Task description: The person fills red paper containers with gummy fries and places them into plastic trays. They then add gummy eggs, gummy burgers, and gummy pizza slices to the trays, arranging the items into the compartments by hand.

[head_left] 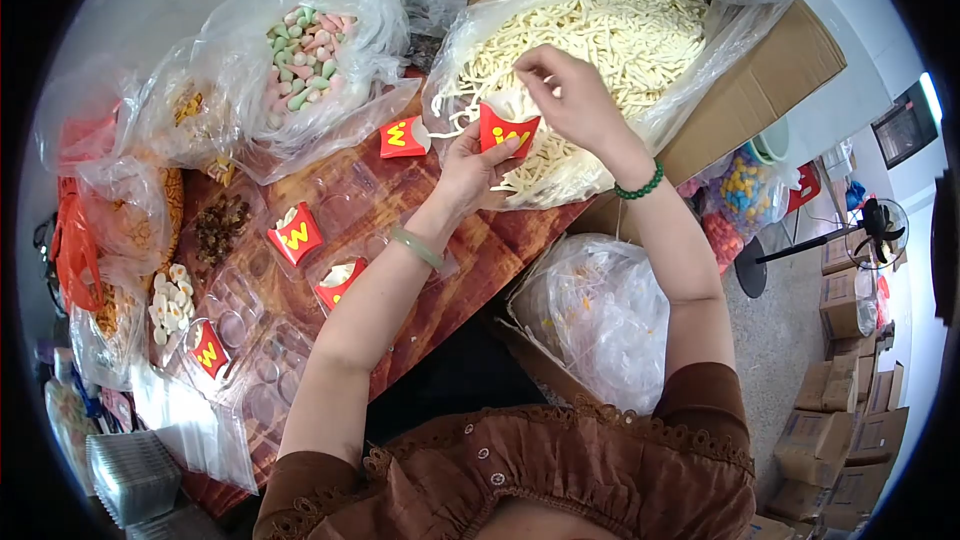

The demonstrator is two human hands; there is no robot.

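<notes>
My left hand (pixel 468 172) grips a small red fry box (pixel 494 128) with a yellow letter mark, pale sticks showing at its mouth. Just above and to the right of that box is my right hand (pixel 575 95), its fingers curled together; what they hold, if anything, I cannot make out. Behind both hands lies a large open plastic bag of pale fry-shaped sticks (pixel 640 50). Another red fry box (pixel 403 138) rests on the table left of my left hand, with a few loose sticks between.
Filled red boxes (pixel 296 234) sit among clear plastic trays (pixel 235 315) on the reddish table (pixel 480 240). Bags of pink and green pieces (pixel 305 55) and yellow snacks line the far left. Below the table edge stands a carton with a plastic liner (pixel 600 310).
</notes>
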